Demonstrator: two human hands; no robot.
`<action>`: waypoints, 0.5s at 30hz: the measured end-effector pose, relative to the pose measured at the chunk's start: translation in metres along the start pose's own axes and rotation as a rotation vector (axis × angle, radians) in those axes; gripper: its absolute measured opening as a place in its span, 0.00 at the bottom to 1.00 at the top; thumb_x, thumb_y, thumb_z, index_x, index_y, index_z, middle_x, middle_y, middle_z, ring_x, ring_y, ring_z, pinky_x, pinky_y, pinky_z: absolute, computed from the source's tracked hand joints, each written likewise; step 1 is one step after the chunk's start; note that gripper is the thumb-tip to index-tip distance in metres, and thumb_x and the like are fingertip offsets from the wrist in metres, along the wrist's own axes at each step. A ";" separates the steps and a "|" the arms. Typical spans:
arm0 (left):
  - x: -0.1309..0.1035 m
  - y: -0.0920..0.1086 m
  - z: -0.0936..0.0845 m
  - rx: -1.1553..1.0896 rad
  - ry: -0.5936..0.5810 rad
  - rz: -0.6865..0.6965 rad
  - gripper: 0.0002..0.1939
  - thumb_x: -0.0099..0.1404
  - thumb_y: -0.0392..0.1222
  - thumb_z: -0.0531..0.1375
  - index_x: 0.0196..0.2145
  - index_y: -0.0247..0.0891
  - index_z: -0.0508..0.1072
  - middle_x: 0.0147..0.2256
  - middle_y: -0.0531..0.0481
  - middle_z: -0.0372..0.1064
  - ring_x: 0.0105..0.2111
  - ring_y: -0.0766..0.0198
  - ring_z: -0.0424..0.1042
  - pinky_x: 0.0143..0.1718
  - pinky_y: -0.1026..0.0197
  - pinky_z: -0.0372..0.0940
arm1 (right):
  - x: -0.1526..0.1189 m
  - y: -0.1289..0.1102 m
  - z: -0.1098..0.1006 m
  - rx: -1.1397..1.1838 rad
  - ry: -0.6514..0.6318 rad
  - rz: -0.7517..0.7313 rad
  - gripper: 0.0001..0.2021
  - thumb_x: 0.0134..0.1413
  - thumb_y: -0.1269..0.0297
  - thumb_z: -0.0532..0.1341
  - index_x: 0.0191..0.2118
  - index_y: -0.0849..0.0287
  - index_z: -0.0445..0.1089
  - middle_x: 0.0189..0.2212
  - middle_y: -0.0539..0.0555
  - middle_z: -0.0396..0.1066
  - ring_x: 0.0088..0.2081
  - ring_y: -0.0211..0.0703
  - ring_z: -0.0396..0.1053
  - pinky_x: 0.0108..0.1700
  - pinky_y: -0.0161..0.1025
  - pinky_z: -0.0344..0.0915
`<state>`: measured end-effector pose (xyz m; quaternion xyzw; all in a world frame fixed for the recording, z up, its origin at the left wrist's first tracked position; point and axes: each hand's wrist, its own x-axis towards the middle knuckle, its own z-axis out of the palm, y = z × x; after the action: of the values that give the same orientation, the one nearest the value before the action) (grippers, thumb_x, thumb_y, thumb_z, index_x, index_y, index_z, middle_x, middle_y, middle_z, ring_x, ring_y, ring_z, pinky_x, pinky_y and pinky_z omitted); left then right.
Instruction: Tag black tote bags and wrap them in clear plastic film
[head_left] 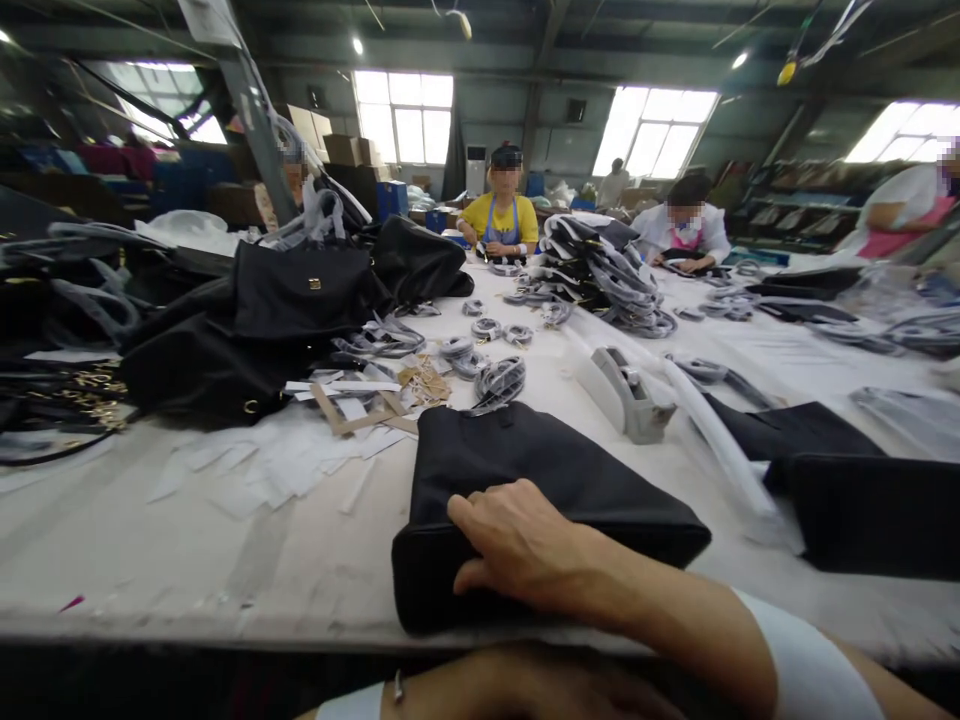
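Observation:
A black handbag [525,450] lies on its side at the table's front edge, its flat base facing me. My right hand [514,535] grips the bag's near lower edge, with the fingers over the top side and the thumb against the base. Low in the view, below the table edge, is my left hand [570,685], crossing under my right forearm. It is in shadow, and its fingers cannot be made out. A wrapped coiled strap [500,380] sits just behind the bag.
Black bags [300,300] are heaped on the left, near scattered paper slips [262,460]. A grey tape dispenser [626,395] stands behind right. Wrapped straps [600,270] are piled farther back. More black pieces [877,510] lie at right. Co-workers [506,215] sit across the table.

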<state>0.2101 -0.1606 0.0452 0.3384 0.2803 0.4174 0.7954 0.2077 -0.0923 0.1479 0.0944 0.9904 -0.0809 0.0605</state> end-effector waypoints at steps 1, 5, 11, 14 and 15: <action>-0.011 0.013 0.003 0.049 -0.054 -0.015 0.11 0.45 0.47 0.72 0.26 0.41 0.80 0.31 0.49 0.76 0.43 0.48 0.76 0.51 0.51 0.65 | -0.004 0.000 0.004 0.005 0.016 0.007 0.23 0.48 0.46 0.66 0.42 0.60 0.67 0.34 0.57 0.75 0.34 0.49 0.74 0.33 0.38 0.64; -0.062 0.078 0.002 0.258 -0.173 -0.066 0.11 0.54 0.45 0.67 0.36 0.41 0.81 0.40 0.51 0.77 0.47 0.53 0.73 0.55 0.58 0.62 | -0.034 0.024 0.001 0.068 0.075 0.069 0.19 0.52 0.49 0.64 0.42 0.59 0.69 0.36 0.56 0.74 0.38 0.49 0.72 0.38 0.40 0.65; -0.106 0.154 -0.072 0.731 0.712 0.214 0.23 0.60 0.61 0.57 0.33 0.36 0.74 0.28 0.49 0.72 0.27 0.61 0.71 0.29 0.61 0.67 | -0.110 0.093 -0.001 0.287 0.140 0.367 0.24 0.45 0.53 0.68 0.49 0.52 0.72 0.44 0.54 0.74 0.44 0.51 0.71 0.47 0.41 0.64; -0.097 0.164 -0.125 0.920 1.035 0.333 0.28 0.52 0.63 0.62 0.39 0.36 0.71 0.40 0.43 0.72 0.42 0.53 0.72 0.41 0.56 0.68 | -0.132 0.103 0.002 0.397 0.165 0.463 0.18 0.46 0.54 0.67 0.46 0.48 0.75 0.43 0.51 0.74 0.43 0.49 0.71 0.47 0.39 0.63; -0.090 0.164 -0.139 0.906 1.027 0.294 0.31 0.51 0.64 0.63 0.43 0.35 0.70 0.44 0.41 0.72 0.45 0.51 0.71 0.44 0.54 0.68 | -0.135 0.100 0.002 0.419 0.163 0.460 0.16 0.48 0.55 0.67 0.45 0.48 0.76 0.42 0.50 0.74 0.43 0.47 0.71 0.47 0.38 0.63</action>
<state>-0.0136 -0.1262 0.1007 0.4310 0.7184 0.4699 0.2781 0.3590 -0.0200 0.1494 0.3322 0.9065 -0.2595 -0.0231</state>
